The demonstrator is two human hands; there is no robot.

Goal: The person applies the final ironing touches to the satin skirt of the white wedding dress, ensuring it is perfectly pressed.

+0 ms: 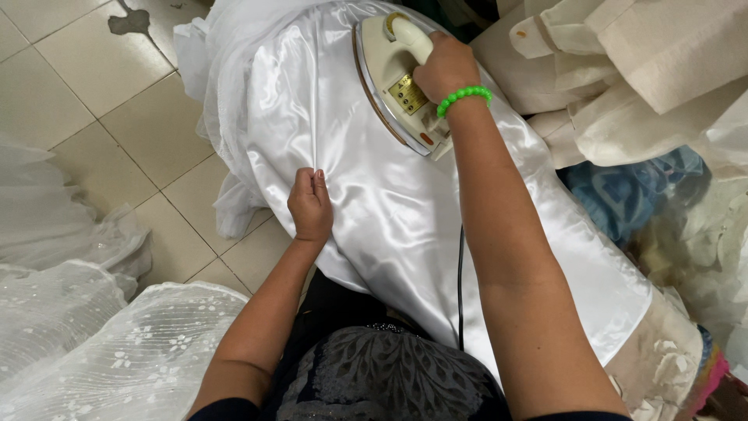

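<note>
Right hand [446, 66] clamped on cream iron [397, 82] at frame top — left hand [310, 206], fingers together, pinching white satin fabric [405, 226] at centre.

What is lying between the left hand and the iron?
In the head view, only white satin fabric lies between the left hand and the cream iron, which the right hand grips. The stretch is smooth, with one crease.
</note>
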